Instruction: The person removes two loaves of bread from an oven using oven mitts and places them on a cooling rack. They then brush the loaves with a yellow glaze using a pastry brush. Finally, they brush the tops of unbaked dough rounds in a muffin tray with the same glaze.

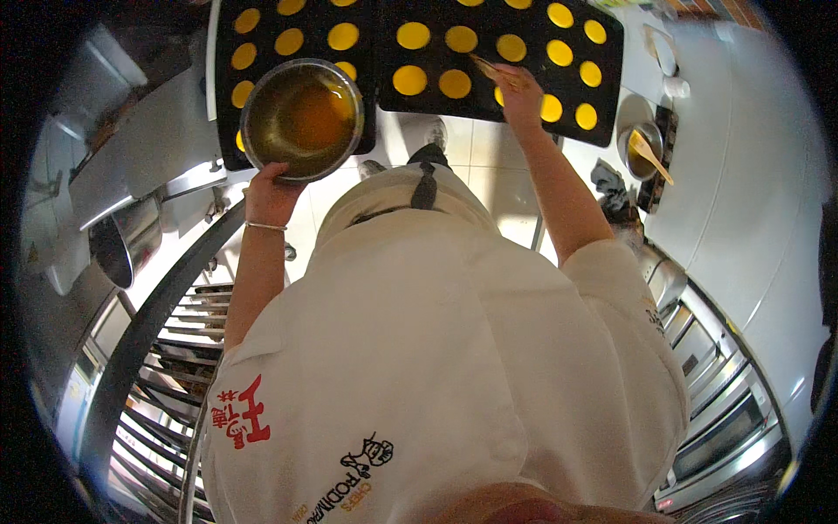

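Note:
My left hand [276, 193] grips the rim of a round metal bowl [301, 121] that holds some yellow-orange liquid and hangs over the left black baking tray [226, 124]. With my right hand [517, 92] I hold a brush-like tool [488, 67], its tip at the edge of a round yellow piece [461, 39] on the right black tray [425, 108]. Rows of flat yellow rounds lie on both trays. Some look duller and others brighter and shinier. The bowl hides part of the left tray, and my right hand partly covers one round.
Right of the trays stands a smaller metal bowl [632, 164] with a wooden-handled utensil [648, 156] across it. Dark crumpled cloth or plastic [609, 177] lies beside it. Slatted racks [190, 347] stand at lower left and lower right. A large metal pot [127, 239] is at the left.

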Tool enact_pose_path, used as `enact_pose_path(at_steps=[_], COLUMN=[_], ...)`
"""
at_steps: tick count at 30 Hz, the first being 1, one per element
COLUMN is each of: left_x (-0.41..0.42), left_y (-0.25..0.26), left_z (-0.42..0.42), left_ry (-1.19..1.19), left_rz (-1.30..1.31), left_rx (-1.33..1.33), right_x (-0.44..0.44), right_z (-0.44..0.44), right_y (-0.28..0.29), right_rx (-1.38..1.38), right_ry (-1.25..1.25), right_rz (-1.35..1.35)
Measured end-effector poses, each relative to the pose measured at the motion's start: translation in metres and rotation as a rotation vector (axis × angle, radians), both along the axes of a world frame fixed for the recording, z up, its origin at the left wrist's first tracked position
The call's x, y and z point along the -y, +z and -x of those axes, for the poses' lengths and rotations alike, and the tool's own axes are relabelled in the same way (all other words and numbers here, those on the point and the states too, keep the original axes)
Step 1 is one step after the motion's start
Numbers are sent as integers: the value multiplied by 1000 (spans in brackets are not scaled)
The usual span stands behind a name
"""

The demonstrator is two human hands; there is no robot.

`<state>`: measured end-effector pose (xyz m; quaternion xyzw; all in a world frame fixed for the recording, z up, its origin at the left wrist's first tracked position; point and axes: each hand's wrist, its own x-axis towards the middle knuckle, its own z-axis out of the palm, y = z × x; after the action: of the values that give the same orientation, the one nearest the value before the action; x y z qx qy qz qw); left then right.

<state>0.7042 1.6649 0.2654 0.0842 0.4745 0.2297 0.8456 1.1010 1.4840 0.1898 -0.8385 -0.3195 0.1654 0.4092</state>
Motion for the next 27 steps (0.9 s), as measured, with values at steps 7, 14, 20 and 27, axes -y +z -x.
enact_pose_path(at_steps=[7, 14, 20, 27], left_x=[-2, 10, 24, 34], left_y=[-6, 4, 3, 3], left_z=[-18, -60, -98, -135], left_ry=[-17, -23, -57, -64], left_rz=[30, 31, 26, 8], left_rx=[-15, -101, -91, -111], right_x=[18, 83, 83, 91], right_z=[30, -63, -50, -26], right_y=[-13, -21, 13, 23], right_rx=[60, -263, 136, -168], right_ry=[411, -211, 181, 129], right_rz=[224, 64, 224, 136])
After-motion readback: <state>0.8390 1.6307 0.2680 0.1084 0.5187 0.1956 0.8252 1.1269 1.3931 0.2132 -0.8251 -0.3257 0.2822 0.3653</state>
